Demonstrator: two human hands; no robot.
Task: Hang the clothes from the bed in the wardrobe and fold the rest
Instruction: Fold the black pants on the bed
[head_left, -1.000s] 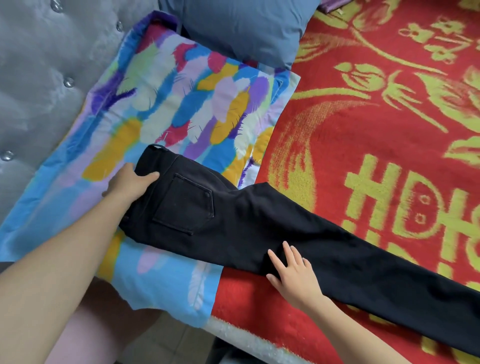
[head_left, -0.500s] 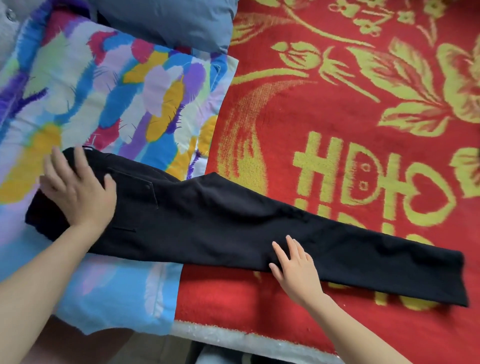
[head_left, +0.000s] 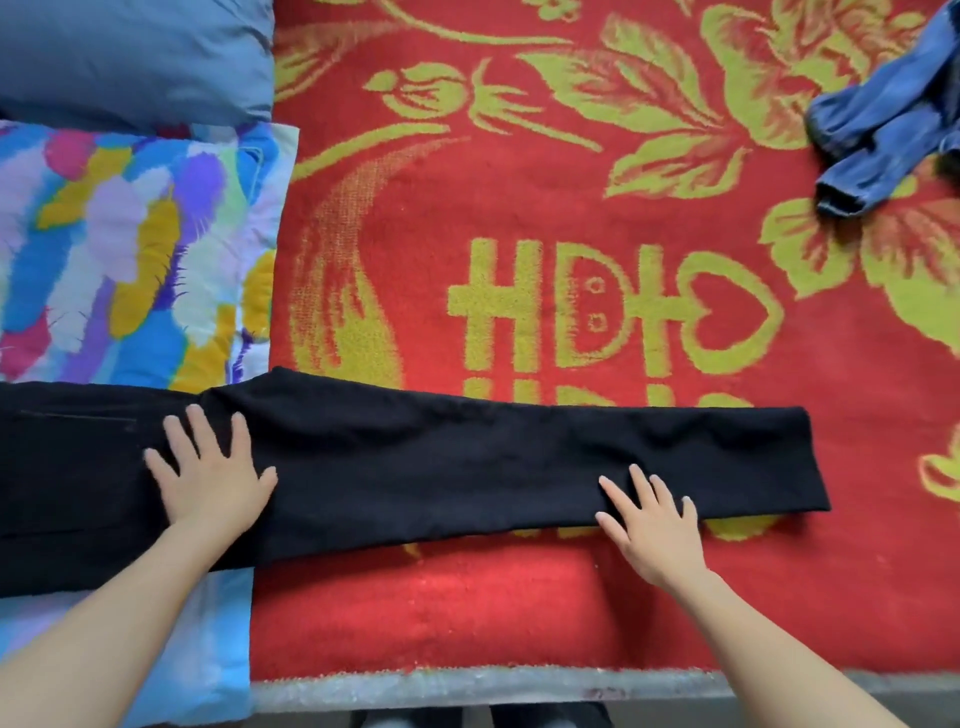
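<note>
head | left hand, right hand | fingers spread (flat) on black trousers

The black trousers run off the left edge, waist out of sight, and cover a second row of yellow lettering on the red blanket, of which only the tops and bottoms show. At upper right the blue jeans are cut by the frame, as are the grey-blue pillow at top left and the feather-print cloth beneath it. Dark shapes along the bottom edge, below the blanket's fringe, are too little seen to identify.
</note>
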